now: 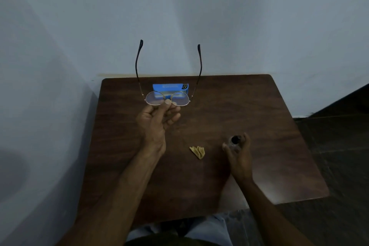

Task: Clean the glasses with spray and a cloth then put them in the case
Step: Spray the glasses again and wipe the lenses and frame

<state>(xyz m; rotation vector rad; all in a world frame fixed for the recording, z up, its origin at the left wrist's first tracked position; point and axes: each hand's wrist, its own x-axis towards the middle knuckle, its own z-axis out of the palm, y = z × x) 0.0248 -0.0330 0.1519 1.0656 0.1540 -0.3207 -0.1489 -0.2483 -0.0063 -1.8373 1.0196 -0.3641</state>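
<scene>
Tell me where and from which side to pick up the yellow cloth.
Pinch the raised, crumpled folds at the top of the yellow cloth, coming straight down from above. It lies bunched on the table between the two hands, with ridges standing up and open wood all around, so a fingertip pinch would probably catch more easily than sliding under an edge.

We note the left hand (157, 120) raised over the brown wooden table (269, 126), pinching round wire-rimmed glasses (167, 98) at the bridge, temples open and pointing toward the wall. The right hand (238, 154) is wrapped around a small dark-capped spray bottle (235, 142). A crumpled yellow cloth (197, 151) lies between the hands. A blue case (169, 88) sits near the far edge.
</scene>
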